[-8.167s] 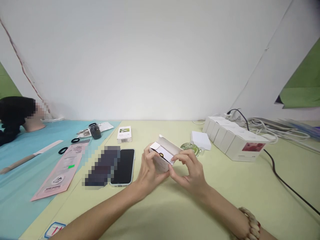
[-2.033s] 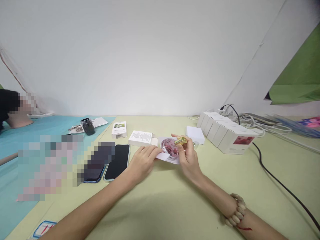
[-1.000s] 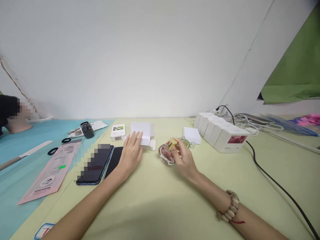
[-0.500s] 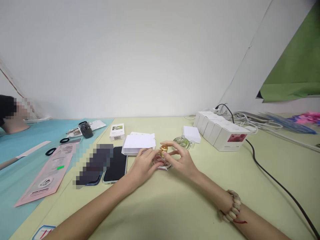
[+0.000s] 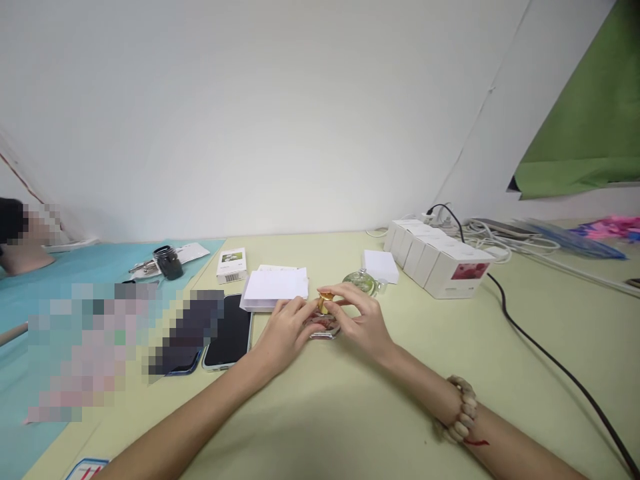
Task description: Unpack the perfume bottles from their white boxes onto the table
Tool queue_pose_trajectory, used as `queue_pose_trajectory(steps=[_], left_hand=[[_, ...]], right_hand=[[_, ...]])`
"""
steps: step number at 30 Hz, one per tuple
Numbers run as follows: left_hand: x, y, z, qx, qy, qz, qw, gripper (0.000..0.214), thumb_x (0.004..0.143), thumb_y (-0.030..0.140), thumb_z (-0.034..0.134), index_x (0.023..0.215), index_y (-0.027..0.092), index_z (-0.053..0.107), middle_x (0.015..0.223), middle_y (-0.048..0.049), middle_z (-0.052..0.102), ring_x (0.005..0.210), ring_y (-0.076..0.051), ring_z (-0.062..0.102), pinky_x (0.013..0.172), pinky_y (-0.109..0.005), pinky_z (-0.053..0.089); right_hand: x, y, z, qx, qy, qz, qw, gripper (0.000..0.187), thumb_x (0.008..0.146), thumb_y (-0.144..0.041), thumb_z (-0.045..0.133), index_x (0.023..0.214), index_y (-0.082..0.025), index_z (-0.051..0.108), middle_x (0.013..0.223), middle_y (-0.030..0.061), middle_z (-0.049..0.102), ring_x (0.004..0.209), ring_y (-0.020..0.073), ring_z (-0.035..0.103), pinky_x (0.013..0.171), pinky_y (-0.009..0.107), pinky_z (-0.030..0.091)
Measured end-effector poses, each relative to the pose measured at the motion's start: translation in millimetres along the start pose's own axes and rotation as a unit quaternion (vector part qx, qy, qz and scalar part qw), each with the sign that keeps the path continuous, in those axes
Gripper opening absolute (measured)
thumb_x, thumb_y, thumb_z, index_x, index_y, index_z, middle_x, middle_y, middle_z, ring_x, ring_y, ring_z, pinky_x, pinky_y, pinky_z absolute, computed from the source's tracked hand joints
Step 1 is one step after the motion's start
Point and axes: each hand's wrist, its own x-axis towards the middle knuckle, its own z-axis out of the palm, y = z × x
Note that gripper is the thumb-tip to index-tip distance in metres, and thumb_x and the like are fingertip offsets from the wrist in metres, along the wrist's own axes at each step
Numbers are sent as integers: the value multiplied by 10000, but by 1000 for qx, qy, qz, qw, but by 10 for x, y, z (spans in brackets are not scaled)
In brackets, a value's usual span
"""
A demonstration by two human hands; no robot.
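Note:
A clear glass bottle, looking like a perfume bottle with reddish patterning, stands on the pale yellow table. My left hand is closed around its left side, with fingers reaching up to the neck. At the top, my right hand pinches a gold cap between thumb and fingers. Whether the cap touches the neck cannot be made out. Just behind my right hand lies a similar round glass bottle with green patterning, a small clear cap beside it.
Left of my hands are an open white box, a small white carton and dark phones. A white box and a row of white boxes stand right, near a black cable. Another person is far left.
The view has shifted slightly. My right hand still pinches the gold cap, which shows more of its gold side now. My left hand stays around the bottle.

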Motion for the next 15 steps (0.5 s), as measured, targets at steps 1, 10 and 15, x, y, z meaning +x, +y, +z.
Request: queue_pose_trajectory(steps=[1,10,15], left_hand=[[3,-3,2,2,-2,1,1000,296,896,312,424,1182,238,443,930,-20,552,883,-167,504,832,-315,371],[12,-23,4,7,-14,4,1000,279,907,297,400,1172,243,468,967,-31,552,921,-170,520,830,-330,372],[7,-15,-4,3,-7,5,1000,301,904,296,407,1196,236,453,976,-30,561,932,-170,522,841,-327,375]], right_hand=[[-1,0,2,-4,2,-5,1000,212,814,-189,540,992,-234,645,909,46,630,829,152,581,670,296,561],[0,14,3,-49,5,-24,998,212,839,-221,492,982,-242,646,925,45,651,861,172,583,693,318,538],[19,-32,-13,-44,10,-10,999,219,862,-247,453,1001,-246,622,967,44,643,893,171,582,694,311,528]])
